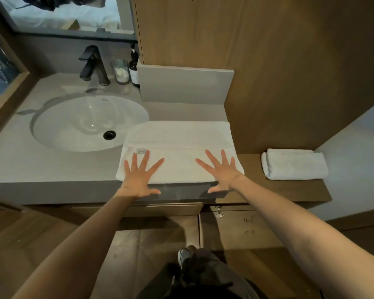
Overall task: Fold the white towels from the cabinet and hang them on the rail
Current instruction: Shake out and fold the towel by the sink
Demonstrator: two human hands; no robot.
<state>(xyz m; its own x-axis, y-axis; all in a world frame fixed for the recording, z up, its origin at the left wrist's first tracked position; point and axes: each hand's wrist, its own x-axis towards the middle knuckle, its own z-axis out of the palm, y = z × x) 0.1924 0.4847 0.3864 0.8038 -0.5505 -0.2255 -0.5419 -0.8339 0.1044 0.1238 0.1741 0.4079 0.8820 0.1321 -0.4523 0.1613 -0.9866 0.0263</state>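
A white towel (179, 139) lies folded flat on the grey counter (52, 167), right of the sink, its near edge at the counter's front. My left hand (139, 175) rests on its near left part, fingers spread wide. My right hand (221, 172) presses flat on its near right part, fingers also spread. Neither hand grips the cloth. A second white towel (294, 164) sits folded on the wooden ledge (289, 190) at the right. No rail is in view.
A white oval sink (73, 124) with a black faucet (93, 65) is at the left. A glass (119, 71) and a dark bottle (134, 67) stand behind it. A wood cabinet wall (268, 61) rises behind the towel. A cabinet door (235, 229) hangs open below.
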